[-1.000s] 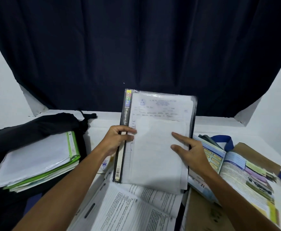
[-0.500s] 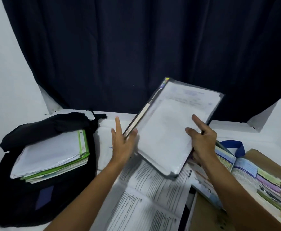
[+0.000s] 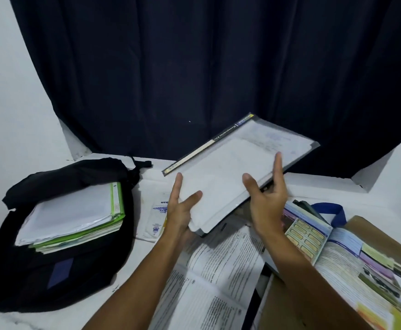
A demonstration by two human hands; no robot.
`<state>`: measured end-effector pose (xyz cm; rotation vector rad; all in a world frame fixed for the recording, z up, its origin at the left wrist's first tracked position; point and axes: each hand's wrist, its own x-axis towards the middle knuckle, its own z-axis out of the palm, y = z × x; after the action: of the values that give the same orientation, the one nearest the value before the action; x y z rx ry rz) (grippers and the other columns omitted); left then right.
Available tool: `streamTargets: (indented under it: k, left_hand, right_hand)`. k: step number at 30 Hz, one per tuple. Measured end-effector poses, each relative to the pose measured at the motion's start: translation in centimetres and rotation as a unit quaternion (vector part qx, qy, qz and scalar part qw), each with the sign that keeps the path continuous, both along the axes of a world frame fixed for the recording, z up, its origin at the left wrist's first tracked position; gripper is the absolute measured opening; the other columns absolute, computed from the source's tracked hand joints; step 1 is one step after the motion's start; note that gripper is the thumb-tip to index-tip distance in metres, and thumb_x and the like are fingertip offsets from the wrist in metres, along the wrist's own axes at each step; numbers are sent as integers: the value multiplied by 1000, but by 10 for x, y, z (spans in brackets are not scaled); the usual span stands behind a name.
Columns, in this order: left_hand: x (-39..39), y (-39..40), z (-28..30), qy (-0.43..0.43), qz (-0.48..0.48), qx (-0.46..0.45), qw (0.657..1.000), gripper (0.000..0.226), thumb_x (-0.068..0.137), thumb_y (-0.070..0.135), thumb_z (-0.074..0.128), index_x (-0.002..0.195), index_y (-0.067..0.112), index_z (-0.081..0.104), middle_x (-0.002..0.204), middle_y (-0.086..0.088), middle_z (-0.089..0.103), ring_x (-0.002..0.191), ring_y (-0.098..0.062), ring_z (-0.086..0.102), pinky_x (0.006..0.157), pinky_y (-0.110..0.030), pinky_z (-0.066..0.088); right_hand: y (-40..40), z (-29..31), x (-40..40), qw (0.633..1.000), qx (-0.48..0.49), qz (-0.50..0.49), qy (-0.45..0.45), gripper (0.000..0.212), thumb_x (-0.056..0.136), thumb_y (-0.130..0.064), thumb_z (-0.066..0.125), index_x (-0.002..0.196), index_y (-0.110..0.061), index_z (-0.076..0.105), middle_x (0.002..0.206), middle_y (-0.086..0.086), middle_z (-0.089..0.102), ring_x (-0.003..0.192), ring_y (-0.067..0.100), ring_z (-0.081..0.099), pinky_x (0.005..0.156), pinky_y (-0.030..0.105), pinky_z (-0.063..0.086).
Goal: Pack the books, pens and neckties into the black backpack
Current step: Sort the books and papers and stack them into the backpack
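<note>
A clear-sleeved file (image 3: 230,167) stuffed with white papers is raised off the table and tilted, its spine turned to the upper left. My left hand (image 3: 180,208) holds its near-left corner with the thumb on top. My right hand (image 3: 266,198) holds its right edge, thumb on the papers and fingers stretched up along the side. The black backpack (image 3: 51,282) lies open at the left of the table, with a stack of green-edged books and papers (image 3: 75,215) resting in its mouth. No pens are visible.
An open black-and-white textbook (image 3: 213,282) lies under my forearms. An open colour textbook (image 3: 349,258) lies at the right on brown card (image 3: 373,234), beside a blue strap loop (image 3: 332,210). A small booklet (image 3: 155,217) sits between backpack and file. A dark curtain hangs behind.
The file rose off the pile and swung clockwise, its far end now pointing upper right. My left hand shifted from the spine to the near corner. My view turned left, showing more backpack.
</note>
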<state>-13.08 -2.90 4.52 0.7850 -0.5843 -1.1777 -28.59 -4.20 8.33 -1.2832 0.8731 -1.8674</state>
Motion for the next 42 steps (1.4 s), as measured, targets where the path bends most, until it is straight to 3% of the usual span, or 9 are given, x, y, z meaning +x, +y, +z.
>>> streamTargets:
  k: [3,4,5,10,16,20,24,36,42]
  left_hand:
    - [18,3,6,-1,-29,-19,999,66,89,-4,56,140,37,44,95,6,76,92,-21,72,75,-37,60]
    - [25,5,7,0,-34,-24,999,67,87,-4,56,140,36,44,95,5,76,87,-19,73,68,-33,60]
    - [33,8,8,1,-36,-27,999,72,82,-3,59,141,34,44,97,3,76,86,-19,73,64,-31,60]
    - [67,22,3,-31,-64,-44,996,95,55,14,85,140,34,47,104,-3,75,86,-21,73,64,-31,60]
    - [118,47,-10,-112,-106,-1,988,100,45,22,95,135,34,54,134,0,61,107,-24,66,87,-35,56]
    - [161,71,-10,-224,-74,30,971,99,41,28,92,132,28,54,139,12,55,111,-8,63,84,-20,54]
    - [212,100,-11,-294,-58,55,952,94,43,43,94,130,35,59,144,11,51,128,-12,53,102,-29,46]
    - [362,118,0,-292,-110,259,914,109,33,37,97,133,28,56,127,-1,65,112,-18,64,82,-26,54]
    - [397,64,18,-630,-4,257,733,68,83,37,71,141,39,35,110,-7,63,97,-27,63,77,-34,53]
  right_hand:
    - [0,-2,-22,997,-7,19,-81,71,95,-34,56,149,-46,11,96,-36,38,94,9,54,76,31,46]
    - [-3,-5,-34,990,5,47,-133,67,97,-39,50,149,-47,8,132,21,-18,97,12,55,77,40,49]
    - [-5,-8,-44,977,24,94,-191,67,96,-46,48,150,-46,8,154,6,33,110,17,56,85,50,49]
    - [-10,-27,-73,898,181,182,-357,58,92,-67,36,144,-42,33,142,5,51,119,30,56,80,49,54]
    - [-17,-30,-76,865,280,331,-255,61,88,-73,32,139,-41,46,129,6,63,115,34,61,90,56,51]
    - [-27,-30,-57,808,266,483,-210,61,100,-55,34,151,-24,19,155,16,17,144,33,19,117,51,19]
    - [-32,-28,-5,794,297,530,-5,76,50,-28,95,120,-15,69,130,15,60,112,28,63,85,37,56]
    - [-16,-18,163,819,353,421,167,41,81,12,54,113,-10,67,86,6,73,69,15,69,55,16,53]
    - [-6,-41,198,859,405,312,26,45,79,16,53,119,-3,63,101,17,69,82,26,67,55,23,56]
